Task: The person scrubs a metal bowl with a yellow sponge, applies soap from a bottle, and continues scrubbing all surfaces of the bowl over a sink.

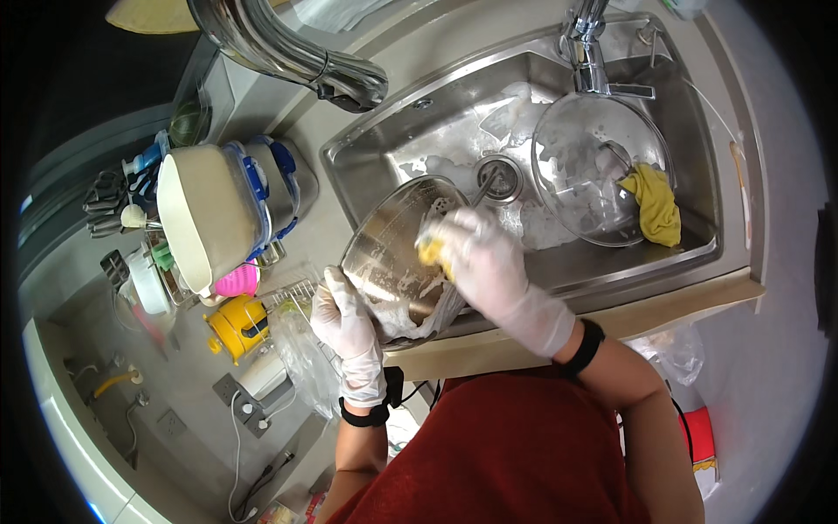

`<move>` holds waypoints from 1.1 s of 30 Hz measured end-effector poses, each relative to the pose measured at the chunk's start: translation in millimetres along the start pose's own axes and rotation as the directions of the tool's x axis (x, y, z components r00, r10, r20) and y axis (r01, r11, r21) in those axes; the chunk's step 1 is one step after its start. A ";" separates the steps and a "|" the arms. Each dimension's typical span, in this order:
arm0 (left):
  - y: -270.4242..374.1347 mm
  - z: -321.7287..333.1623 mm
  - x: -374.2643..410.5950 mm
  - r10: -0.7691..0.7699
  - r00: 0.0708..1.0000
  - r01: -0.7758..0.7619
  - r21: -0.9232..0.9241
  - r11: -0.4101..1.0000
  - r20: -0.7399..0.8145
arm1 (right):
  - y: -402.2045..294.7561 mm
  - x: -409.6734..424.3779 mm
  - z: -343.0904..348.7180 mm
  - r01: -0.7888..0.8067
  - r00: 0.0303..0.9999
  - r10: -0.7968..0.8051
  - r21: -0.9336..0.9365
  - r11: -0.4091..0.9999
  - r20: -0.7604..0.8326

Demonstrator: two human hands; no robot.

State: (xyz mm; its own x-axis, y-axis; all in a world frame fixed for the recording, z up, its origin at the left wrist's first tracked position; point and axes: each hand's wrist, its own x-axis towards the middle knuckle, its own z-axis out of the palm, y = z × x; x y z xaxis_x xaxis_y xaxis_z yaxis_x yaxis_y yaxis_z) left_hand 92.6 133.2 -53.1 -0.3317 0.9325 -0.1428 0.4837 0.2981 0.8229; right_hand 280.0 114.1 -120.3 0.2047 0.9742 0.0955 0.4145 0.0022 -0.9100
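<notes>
A stainless steel pot [386, 245], wet with suds inside, is tilted over the near left edge of the sink. My left hand [348, 327], in a white disposable glove, grips its rim on the left side. My right hand [481, 265], gloved too and slightly blurred, holds a yellow sponge [434, 252] against the inside of the pot. Beyond them, a round glass lid [569, 157] with a knob lies in the right part of the steel sink [576, 275]. A crumpled yellow cloth [658, 206] rests across the lid's edge.
A chrome faucet [589, 59] stands behind the sink, and a large shiny metal spout [314, 65] hangs at the upper left. To the left are stacked containers with blue clips [209, 209], a wire rack [298, 291], a yellow appliance [239, 327] and a clear plastic bag [301, 360].
</notes>
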 end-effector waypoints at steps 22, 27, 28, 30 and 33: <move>8.9 10.9 0.1 0.047 0.998 -0.049 -0.035 0.998 -0.045 | 15.8 0.1 15.0 -0.015 0.999 0.019 0.085 0.996 -0.038; 9.1 7.7 -4.7 0.035 0.997 -0.035 0.006 0.999 -0.067 | 11.0 -12.0 16.5 -0.101 0.993 0.112 0.283 0.954 -0.022; 8.2 8.5 -4.2 0.030 0.998 -0.030 0.002 1.000 -0.054 | 7.7 -12.5 10.3 -0.001 0.995 0.018 0.180 0.984 -0.094; 8.0 8.8 -1.9 0.016 1.000 -0.016 0.004 1.000 -0.021 | 30.6 17.2 11.9 -0.058 0.997 0.067 0.261 0.964 -0.024; 9.4 7.8 3.3 0.050 0.998 -0.047 0.069 0.997 -0.049 | 17.5 4.2 8.8 0.007 0.997 0.000 0.089 0.996 -0.076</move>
State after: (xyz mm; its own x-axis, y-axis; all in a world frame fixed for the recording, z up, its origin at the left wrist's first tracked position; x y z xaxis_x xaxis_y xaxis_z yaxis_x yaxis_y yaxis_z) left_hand 102.4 140.7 -50.2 -0.3463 0.9352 -0.0743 0.5530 0.2675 0.7890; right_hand 280.3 120.3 -139.4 0.2714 0.9542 0.1262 0.3350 0.0293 -0.9418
